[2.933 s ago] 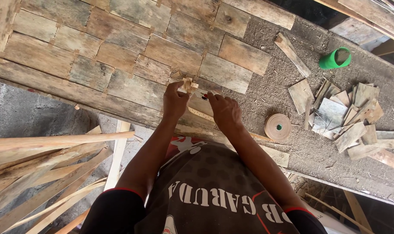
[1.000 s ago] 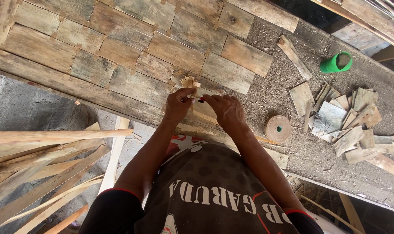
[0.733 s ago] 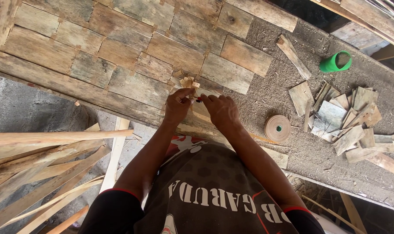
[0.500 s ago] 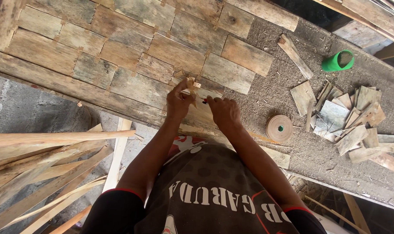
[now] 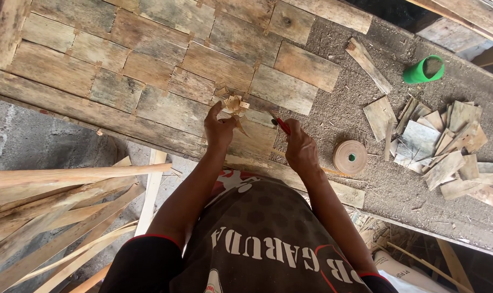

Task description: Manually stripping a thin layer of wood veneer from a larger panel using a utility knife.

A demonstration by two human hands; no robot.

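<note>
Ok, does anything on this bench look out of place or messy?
A green cup lies tipped on its side, and wood offcuts sit in a loose heap beside it. Small chips are piled by the left hand.

Left hand (image 5: 219, 130) pinches sliver (image 5: 239, 123); right hand (image 5: 300, 149) grips red-handled tool (image 5: 281, 125).

Two hands are working at the bench: one left hand (image 5: 219, 127) and one right hand (image 5: 300, 149). One red-handled tool (image 5: 281, 125) is showing, along with one green cup (image 5: 423, 70) and one tape roll (image 5: 350, 157). One heap of wood offcuts (image 5: 439, 144) is lying there, too jumbled to count exactly.
</note>
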